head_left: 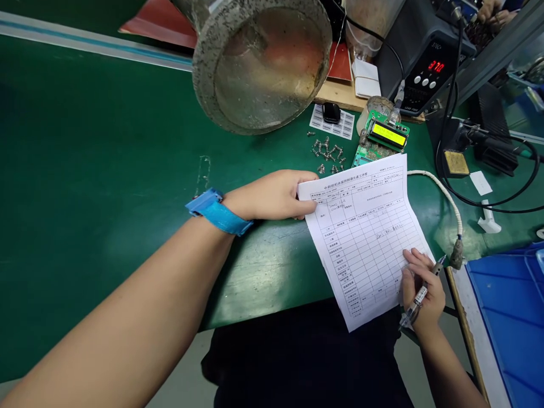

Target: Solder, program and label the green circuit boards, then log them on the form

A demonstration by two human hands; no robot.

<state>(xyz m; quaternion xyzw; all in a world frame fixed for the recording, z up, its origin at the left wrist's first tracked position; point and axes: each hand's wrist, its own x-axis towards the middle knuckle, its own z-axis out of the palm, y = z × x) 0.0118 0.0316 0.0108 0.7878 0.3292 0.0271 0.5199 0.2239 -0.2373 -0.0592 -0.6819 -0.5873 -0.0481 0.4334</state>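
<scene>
A printed form [361, 249], with a ruled table and some handwriting, is held tilted over the front edge of the green bench. My left hand [276, 195] pinches its upper left corner, thumb on top and fingers hidden beneath. A blue band [221, 212] wraps that wrist. At the lower right, my right hand [427, 294] has a pen [420, 297] tucked in it, tip pointing up and away, while its fingers touch the form's right edge. Just beyond the paper lies a green circuit board [378, 141] with a lit yellow display, partly covered by the sheet.
Several small springs [326, 149] lie near a label sheet [318, 122] bearing a black object [331, 113]. A magnifier lamp [261, 65] overhangs the back. A soldering station [425, 62] reads 370. A blue bin [510, 317] stands right; another person's hand [488, 10] shows far right.
</scene>
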